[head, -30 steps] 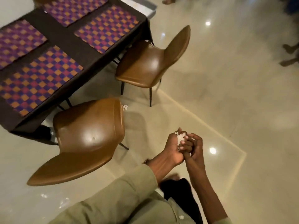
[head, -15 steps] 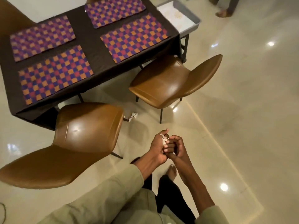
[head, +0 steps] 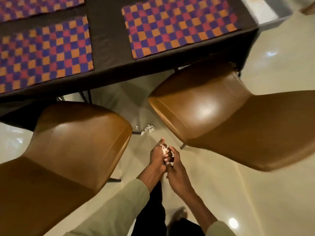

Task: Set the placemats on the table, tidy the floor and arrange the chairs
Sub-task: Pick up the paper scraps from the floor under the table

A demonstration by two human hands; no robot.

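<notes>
Glossy floor [head: 221, 193] between two chairs carries paper scraps [head: 148, 129]; nearby, left hand [head: 157, 156] and right hand [head: 173, 163] curl together round a paper wad [head: 164, 150].

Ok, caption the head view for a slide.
Both hands clutch crumpled paper above floor scraps between two brown chairs.

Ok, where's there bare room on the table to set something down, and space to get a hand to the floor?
Table: the dark strip between the left placemat and right placemat is bare. Floor: open gap between the left chair and right chair, holding only paper scraps. Both hands already hold crumpled paper.
</notes>
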